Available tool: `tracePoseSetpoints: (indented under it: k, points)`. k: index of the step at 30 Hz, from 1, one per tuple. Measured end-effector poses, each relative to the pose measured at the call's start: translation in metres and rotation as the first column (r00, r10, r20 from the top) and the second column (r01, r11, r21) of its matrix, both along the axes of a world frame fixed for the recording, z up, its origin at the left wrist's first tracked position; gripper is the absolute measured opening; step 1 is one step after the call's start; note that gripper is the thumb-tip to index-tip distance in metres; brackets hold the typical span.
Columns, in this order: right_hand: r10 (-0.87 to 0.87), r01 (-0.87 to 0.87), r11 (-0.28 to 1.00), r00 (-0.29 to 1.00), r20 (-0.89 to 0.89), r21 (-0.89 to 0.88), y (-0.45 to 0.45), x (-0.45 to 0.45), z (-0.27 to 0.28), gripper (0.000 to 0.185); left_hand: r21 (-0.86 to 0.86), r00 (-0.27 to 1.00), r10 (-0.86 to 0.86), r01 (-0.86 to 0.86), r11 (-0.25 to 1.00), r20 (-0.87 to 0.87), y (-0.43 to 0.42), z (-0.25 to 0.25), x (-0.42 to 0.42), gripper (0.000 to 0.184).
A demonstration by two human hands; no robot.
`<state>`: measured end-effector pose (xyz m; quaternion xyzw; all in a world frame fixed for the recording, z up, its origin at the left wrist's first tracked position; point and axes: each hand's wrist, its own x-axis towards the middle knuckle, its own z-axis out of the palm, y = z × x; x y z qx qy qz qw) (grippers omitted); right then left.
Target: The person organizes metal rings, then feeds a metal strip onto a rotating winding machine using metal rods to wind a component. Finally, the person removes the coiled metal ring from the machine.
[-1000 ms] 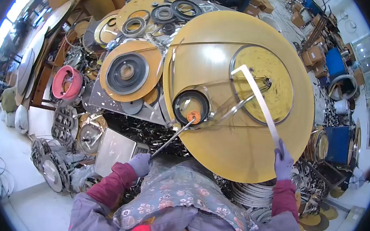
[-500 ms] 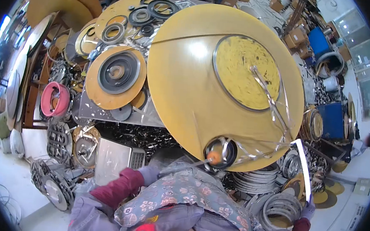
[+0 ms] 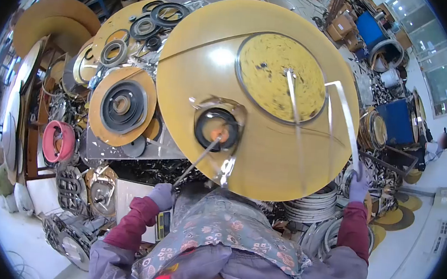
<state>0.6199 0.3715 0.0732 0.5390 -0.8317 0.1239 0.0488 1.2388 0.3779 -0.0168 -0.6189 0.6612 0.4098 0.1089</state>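
In a purple-grey glove, my left hand (image 3: 162,196) closes around a thin rod (image 3: 196,164). The rod's orange end (image 3: 218,134) meets the middle of a black ring (image 3: 202,126) on the large yellow disc (image 3: 186,79). My right hand (image 3: 358,188), also gloved, grips a flat, pale, bent strip (image 3: 345,108) at the disc's right edge. The strip's bent end reaches over the disc. A smaller yellow round plate (image 3: 276,65) with dark smears lies on the large disc. Shiny loose strips (image 3: 226,168) lie blurred beside the black ring.
Left of the large disc is an orange disc (image 3: 99,114) bearing stacked dark rings (image 3: 125,82). A pink ring-shaped tub (image 3: 49,149) stands farther left. Grey metal hoops (image 3: 310,209) are stacked below the disc's right side. Another person (image 3: 434,148) is at the far right.
The black ring and rod end now appear farther left and higher over the disc. My right hand has risen with the pale strip. My left hand has shifted slightly left and up.
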Motion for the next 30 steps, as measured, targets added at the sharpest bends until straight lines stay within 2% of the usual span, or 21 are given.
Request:
tracePoseSetpoints:
  k: [1, 3, 4, 6, 7, 10, 11, 14, 15, 17, 18, 20, 22, 23, 26, 27, 30]
  points:
    - [-0.078, 0.078, 0.997, 0.997, -0.017, 0.018, -0.007, 0.008, -0.002, 0.045, -0.037, 0.999, 0.035, -0.035, 0.999, 0.016, 0.003, -0.015, 0.012, 0.024]
    - [-0.223, 0.226, 0.973, 0.973, -0.055, 0.051, -0.020, 0.013, -0.011, 0.042, -0.004, 0.988, 0.151, -0.151, 0.988, -0.036, 0.007, -0.041, 0.039, 0.023]
    - [-0.242, 0.247, 0.967, 0.967, -0.079, 0.064, -0.024, 0.010, -0.014, 0.040, 0.018, 0.976, 0.209, -0.209, 0.978, -0.058, 0.005, -0.040, 0.047, 0.023]
    - [-0.269, 0.281, 0.955, 0.955, -0.124, 0.093, -0.031, 0.001, -0.022, 0.038, -0.021, 0.970, 0.242, -0.242, 0.970, 0.016, 0.002, -0.037, 0.061, 0.020]
    - [-0.244, 0.259, 0.962, 0.956, -0.161, 0.081, -0.029, -0.010, -0.034, 0.035, 0.013, 0.960, 0.281, -0.281, 0.960, -0.016, -0.001, -0.035, 0.066, 0.019]
    - [-0.304, 0.310, 0.947, 0.950, -0.077, 0.088, -0.030, -0.021, -0.056, 0.034, 0.163, 0.936, 0.352, -0.345, 0.924, -0.015, -0.017, 0.006, 0.056, 0.019]
    - [-0.309, 0.313, 0.948, 0.949, -0.062, 0.062, -0.033, -0.014, -0.057, 0.034, 0.138, 0.956, 0.292, -0.287, 0.948, -0.016, -0.018, 0.011, 0.055, 0.020]
    - [-0.333, 0.351, 0.928, 0.931, -0.149, 0.122, -0.048, -0.039, -0.095, 0.044, 0.052, 0.965, 0.260, -0.259, 0.965, -0.029, -0.011, -0.009, 0.061, 0.021]
    - [-0.358, 0.367, 0.930, 0.917, -0.177, 0.018, -0.051, -0.064, -0.127, 0.036, 0.091, 0.963, 0.266, -0.263, 0.961, -0.032, -0.013, -0.001, 0.057, 0.021]
    - [-0.370, 0.372, 0.928, 0.920, -0.131, -0.004, -0.059, -0.054, -0.136, 0.031, 0.170, 0.956, 0.291, -0.281, 0.944, -0.034, -0.019, 0.021, 0.047, 0.022]
    - [-0.373, 0.374, 0.927, 0.922, -0.106, -0.008, -0.061, -0.047, -0.141, 0.029, 0.159, 0.946, 0.322, -0.312, 0.937, -0.045, -0.010, 0.009, 0.049, 0.023]
    - [-0.342, 0.345, 0.936, 0.938, -0.046, 0.074, -0.057, -0.041, -0.159, 0.029, 0.199, 0.949, 0.314, -0.308, 0.930, -0.001, -0.013, 0.024, 0.035, 0.023]
    - [-0.287, 0.290, 0.946, 0.957, -0.037, 0.143, -0.043, -0.034, -0.174, 0.032, 0.177, 0.942, 0.336, -0.335, 0.926, 0.023, -0.007, 0.018, 0.034, 0.023]
    - [-0.277, 0.277, 0.961, 0.960, -0.027, 0.008, -0.033, -0.029, -0.193, 0.037, 0.148, 0.947, 0.321, -0.319, 0.936, 0.012, -0.001, 0.008, 0.038, 0.022]
    - [-0.408, 0.407, 0.913, 0.912, -0.036, -0.023, -0.013, 0.013, -0.212, 0.041, 0.050, 0.968, 0.247, -0.244, 0.968, -0.043, 0.006, 0.006, 0.042, 0.021]
    - [-0.489, 0.485, 0.867, 0.872, 0.014, 0.113, -0.014, 0.027, -0.198, 0.041, 0.018, 0.976, 0.211, -0.210, 0.978, -0.062, 0.008, 0.011, 0.041, 0.022]
    - [-0.417, 0.416, 0.908, 0.909, -0.014, -0.049, -0.001, 0.000, -0.217, 0.031, -0.051, 0.884, 0.426, -0.442, 0.895, -0.191, 0.012, 0.032, 0.028, 0.020]
